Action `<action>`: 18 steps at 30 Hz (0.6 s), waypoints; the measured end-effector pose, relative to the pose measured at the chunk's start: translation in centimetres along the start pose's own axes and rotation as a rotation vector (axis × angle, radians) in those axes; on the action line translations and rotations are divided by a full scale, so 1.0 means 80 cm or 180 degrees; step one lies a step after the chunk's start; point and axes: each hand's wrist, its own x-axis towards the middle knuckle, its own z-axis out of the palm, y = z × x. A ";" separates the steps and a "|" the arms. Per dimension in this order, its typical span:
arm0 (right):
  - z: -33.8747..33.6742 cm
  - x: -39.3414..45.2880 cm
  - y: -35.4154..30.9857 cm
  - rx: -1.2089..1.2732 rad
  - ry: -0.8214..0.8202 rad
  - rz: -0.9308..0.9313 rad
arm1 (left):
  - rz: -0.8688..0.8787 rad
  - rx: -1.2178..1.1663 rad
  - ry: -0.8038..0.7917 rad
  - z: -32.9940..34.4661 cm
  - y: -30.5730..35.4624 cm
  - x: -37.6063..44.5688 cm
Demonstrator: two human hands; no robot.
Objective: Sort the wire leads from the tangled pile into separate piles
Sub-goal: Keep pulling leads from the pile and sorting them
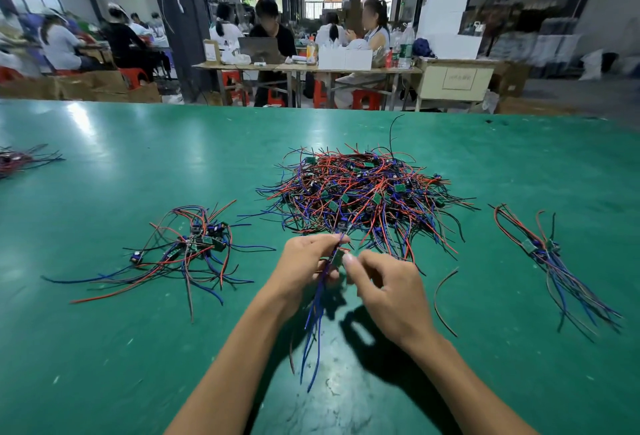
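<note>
Both hands (304, 261) (384, 282) pinch one lead (336, 256); its wires, likely snagged in the pile (360, 192), could drag others out.

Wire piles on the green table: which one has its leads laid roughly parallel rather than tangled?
The small pile at the right. Its leads run side by side toward the near right, while the big centre pile and the left pile are jumbled.

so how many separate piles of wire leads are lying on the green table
4: the big tangled pile at centre, a smaller pile to its left, a neat bundle at right, and a pile cut off by the far left edge.
</note>
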 end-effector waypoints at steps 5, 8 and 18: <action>0.000 0.021 0.014 0.1099 -0.0113 0.1275 | -0.0110 0.0435 -0.0355 -0.001 0.001 -0.004; -0.007 0.031 0.013 0.1899 -0.0272 0.1725 | -0.0036 0.0767 -0.0630 0.002 -0.001 -0.007; -0.017 0.036 0.024 0.3117 -0.0216 0.1981 | 0.1289 0.2201 0.0037 0.000 -0.008 -0.005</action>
